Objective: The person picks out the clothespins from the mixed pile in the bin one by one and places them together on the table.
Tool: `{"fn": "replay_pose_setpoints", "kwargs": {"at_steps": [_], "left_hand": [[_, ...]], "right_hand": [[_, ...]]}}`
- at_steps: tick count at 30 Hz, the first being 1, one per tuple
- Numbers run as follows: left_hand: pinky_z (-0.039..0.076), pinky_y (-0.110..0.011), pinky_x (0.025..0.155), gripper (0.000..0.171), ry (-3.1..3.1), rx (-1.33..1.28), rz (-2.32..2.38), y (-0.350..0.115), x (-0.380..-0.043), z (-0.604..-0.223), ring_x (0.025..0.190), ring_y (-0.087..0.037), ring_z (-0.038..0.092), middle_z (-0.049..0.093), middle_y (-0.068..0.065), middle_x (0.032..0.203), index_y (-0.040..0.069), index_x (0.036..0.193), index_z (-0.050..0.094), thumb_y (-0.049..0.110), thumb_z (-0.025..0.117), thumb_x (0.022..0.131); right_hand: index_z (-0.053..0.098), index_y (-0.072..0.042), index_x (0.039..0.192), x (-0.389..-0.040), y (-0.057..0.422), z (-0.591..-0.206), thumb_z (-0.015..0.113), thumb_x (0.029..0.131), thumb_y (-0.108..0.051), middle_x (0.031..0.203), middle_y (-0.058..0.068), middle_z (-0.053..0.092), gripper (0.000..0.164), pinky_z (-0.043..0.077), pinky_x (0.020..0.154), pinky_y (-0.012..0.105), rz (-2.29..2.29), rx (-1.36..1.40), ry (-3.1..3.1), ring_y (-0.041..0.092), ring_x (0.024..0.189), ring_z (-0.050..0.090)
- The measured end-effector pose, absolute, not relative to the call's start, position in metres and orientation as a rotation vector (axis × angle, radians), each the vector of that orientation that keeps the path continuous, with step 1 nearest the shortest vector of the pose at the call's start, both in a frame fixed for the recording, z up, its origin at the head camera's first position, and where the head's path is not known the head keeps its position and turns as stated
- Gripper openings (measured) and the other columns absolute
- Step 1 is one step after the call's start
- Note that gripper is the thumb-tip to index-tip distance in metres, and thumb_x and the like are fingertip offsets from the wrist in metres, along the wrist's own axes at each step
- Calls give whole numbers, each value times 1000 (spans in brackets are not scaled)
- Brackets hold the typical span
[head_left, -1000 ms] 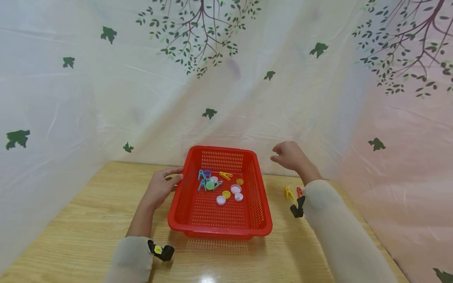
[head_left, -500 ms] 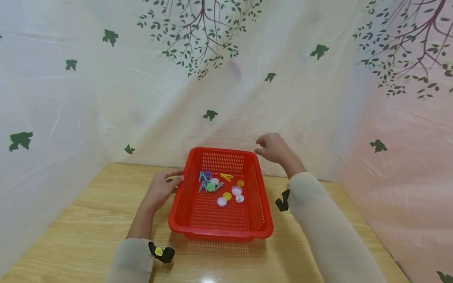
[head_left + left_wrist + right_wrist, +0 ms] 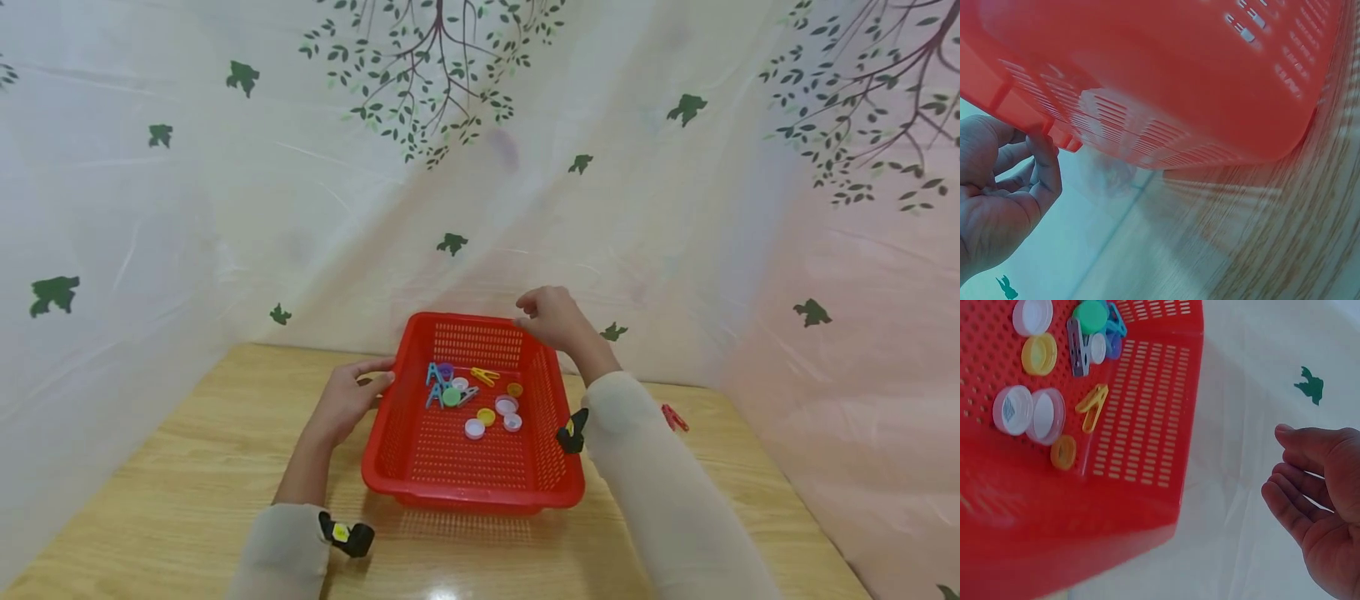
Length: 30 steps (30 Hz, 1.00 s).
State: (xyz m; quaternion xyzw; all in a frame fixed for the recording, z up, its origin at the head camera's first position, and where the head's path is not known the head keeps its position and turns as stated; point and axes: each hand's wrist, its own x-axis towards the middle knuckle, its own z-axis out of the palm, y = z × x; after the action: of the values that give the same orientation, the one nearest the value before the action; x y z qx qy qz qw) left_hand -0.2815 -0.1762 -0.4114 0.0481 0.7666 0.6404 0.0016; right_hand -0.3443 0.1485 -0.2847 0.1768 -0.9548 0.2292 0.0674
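A red plastic basket sits on the table, holding several round bottle caps and several clothespins. A yellow clothespin lies near its far wall, and blue clothespins lie to the left beside a green cap. My left hand grips the basket's left rim; the left wrist view shows fingers curled at the rim. Above the far right corner hovers my right hand. Its fingers are loosely bent, with nothing visible in them in the right wrist view.
A red clothespin lies on the wooden table right of the basket, past the right sleeve. The sleeve covers part of the table there. A pale curtain with leaf prints hangs behind and at the sides.
My right hand has moved left, from beyond the basket's right side to over its far right corner. The yellow clothespin on the table is now out of sight. My left hand stays on the rim.
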Motion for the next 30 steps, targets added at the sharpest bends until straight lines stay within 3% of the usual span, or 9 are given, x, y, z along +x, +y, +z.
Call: {"fn": "replay_pose_setpoints", "kwargs": {"at_steps": [9, 30], "left_hand": [[60, -48, 88, 37, 2402, 161, 2041, -177, -283, -412, 101, -31, 72, 61, -20, 135, 4, 140, 62, 15, 60, 104], [61, -46, 88, 38, 2405, 171, 2033, -175, -283, -413, 107, -33, 70, 60, -19, 138, 5, 141, 61, 16, 60, 104]], "right_hand": [[65, -2, 133, -356, 132, -307, 71, 98, -17, 129, 19, 65, 38, 55, 99, 44, 859, 534, -2836, 31, 111, 60], [60, -9, 141, -364, 116, -367, 74, 95, -15, 137, 10, 63, 49, 55, 100, 44, 1153, 308, -2967, 27, 119, 60]]}}
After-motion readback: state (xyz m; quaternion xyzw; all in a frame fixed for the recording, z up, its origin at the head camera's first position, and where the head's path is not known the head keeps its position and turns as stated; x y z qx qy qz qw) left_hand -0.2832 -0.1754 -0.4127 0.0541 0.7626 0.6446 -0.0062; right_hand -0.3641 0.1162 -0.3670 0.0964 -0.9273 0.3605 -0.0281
